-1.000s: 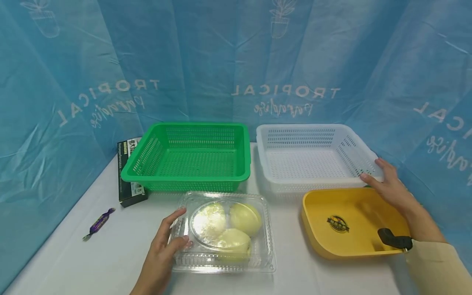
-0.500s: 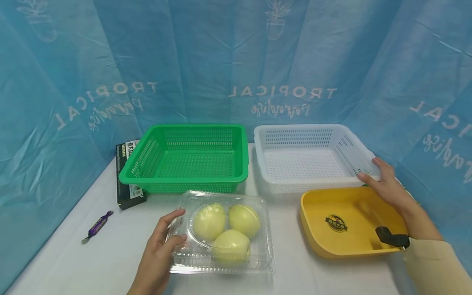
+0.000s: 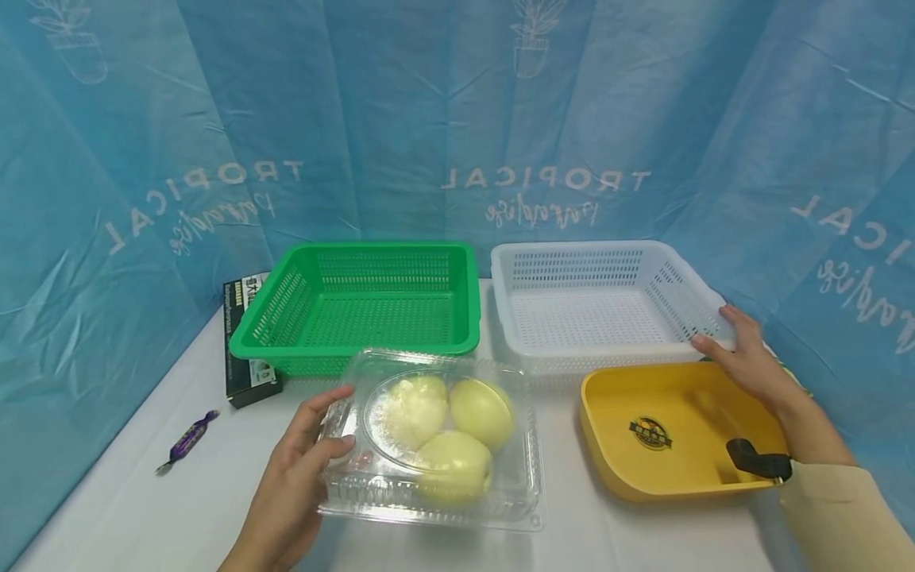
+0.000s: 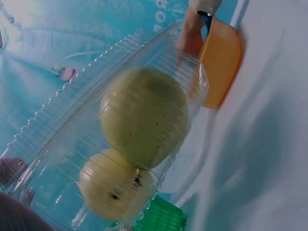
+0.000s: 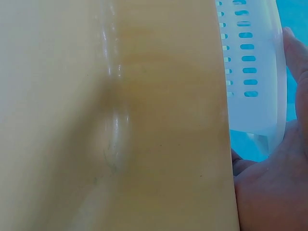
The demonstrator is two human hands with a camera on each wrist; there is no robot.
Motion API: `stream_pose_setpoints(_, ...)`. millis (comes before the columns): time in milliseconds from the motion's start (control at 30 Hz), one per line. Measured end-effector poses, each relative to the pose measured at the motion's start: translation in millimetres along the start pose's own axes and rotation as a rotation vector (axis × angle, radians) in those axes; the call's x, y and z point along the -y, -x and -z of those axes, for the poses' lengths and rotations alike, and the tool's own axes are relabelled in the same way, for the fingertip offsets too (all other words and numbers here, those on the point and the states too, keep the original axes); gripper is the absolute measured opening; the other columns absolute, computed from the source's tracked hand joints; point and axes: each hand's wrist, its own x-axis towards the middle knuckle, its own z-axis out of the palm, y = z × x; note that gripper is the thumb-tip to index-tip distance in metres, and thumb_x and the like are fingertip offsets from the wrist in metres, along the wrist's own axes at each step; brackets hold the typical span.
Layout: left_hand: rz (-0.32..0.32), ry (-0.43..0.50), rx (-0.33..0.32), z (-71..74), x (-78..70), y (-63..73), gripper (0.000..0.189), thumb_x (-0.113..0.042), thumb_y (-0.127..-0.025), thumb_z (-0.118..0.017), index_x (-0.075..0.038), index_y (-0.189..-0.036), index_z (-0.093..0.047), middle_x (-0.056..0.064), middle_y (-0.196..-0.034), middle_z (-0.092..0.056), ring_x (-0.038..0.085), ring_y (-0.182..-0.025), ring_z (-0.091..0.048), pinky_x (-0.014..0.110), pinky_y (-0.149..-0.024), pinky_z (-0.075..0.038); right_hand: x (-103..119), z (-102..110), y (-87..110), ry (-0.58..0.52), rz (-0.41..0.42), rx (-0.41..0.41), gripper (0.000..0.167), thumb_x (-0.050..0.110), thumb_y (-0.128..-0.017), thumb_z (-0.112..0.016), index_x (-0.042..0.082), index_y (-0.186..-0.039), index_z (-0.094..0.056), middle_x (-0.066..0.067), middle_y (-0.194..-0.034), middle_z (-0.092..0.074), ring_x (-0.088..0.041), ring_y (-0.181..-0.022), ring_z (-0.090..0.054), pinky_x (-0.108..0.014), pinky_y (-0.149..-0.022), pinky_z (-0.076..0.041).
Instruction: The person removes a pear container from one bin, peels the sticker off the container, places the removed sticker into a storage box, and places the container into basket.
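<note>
My left hand grips the left side of a clear plastic clamshell box, thumb on top. Inside lie three round yellow-green fruits, like apples or pears. In the left wrist view the box is tilted, and a shadow falls on the white table below it. My right hand holds the near right corner of a white plastic basket, thumb over the front rim and fingers along the side. The right wrist view shows this basket between thumb and fingers, partly hidden by a yellow tub wall.
A green basket stands behind the box, beside the white one. The yellow tub sits under my right forearm. A black carton leans by the green basket, and a purple-wrapped candy lies at left. Blue curtains surround the table.
My left hand has raised and tilted the clear box, its far edge now overlapping the green basket's front. The fruits have shifted slightly right inside. My right hand keeps its hold on the white basket.
</note>
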Motion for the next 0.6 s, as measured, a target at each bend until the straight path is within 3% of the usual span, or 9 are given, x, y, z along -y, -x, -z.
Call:
stream_pose_setpoints(100,-0.014,0.017,0.002,-4.7,-9.8,-3.4,0.053,-0.006,-0.093,-0.045,-0.022,-0.142,-0.033,0.0,-0.158,0.001,0.035,-0.131,-0.028,0.048,-0.085,-0.052,-1.3,0.0,-0.6,0.002,0.008,-0.005,0.081,0.036,-0.097,-0.049,-0.004,-0.149,-0.001,-0.032,-0.151,0.018,-0.057,-0.133,0.007,-0.078,-0.1,0.001)
stream_pose_setpoints(400,-0.092,0.025,0.016,-24.4,-32.5,-25.5,0.052,-0.003,-0.093,-0.043,-0.018,-0.141,-0.032,-0.004,-0.158,0.0,0.03,-0.145,-0.007,0.053,-0.098,-0.042,-0.3,0.2,-0.6,-0.005,0.01,-0.006,0.079,0.035,-0.097,-0.049,-0.005,-0.149,-0.004,-0.032,-0.151,0.017,-0.056,-0.133,0.007,-0.079,-0.099,-0.001)
stream_pose_setpoints(600,-0.123,0.059,0.02,-37.4,-39.8,-43.4,0.051,-0.003,-0.094,-0.043,-0.017,-0.141,-0.032,-0.005,-0.155,-0.007,0.025,-0.143,-0.013,0.053,-0.105,-0.029,-0.5,-0.3,-1.0,-0.008,0.017,-0.006,0.078,0.035,-0.097,-0.049,-0.005,-0.149,-0.006,-0.033,-0.15,0.015,-0.056,-0.132,0.005,-0.079,-0.099,0.0)
